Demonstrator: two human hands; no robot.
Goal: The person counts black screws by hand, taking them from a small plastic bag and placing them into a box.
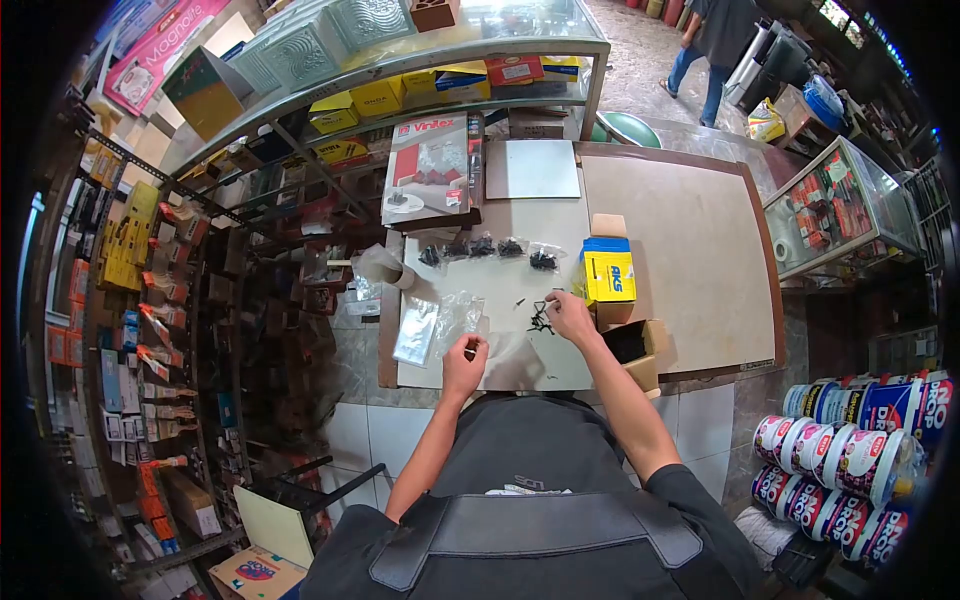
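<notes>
The right hand [572,316] pinches black screws [540,318] from a loose pile on the worktop [680,240]. The left hand [464,358] holds a clear plastic bag [505,360] by its mouth. Screws are small, rigid and likely scatter easily; the bag is limp and best gripped at the rim.

A: What sort of place?
B: Hardware shop. Glass display counter [420,50] with boxed stock, wall racks of carded goods [130,300], paint tubs [850,450] stacked on the floor.
A: Work surface?
B: Sales counter [680,250], boxes of screws [608,272] on it.

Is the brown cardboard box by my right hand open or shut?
Open: the brown cardboard box has its flaps spread and dark contents show inside, beside the right hand.
</notes>
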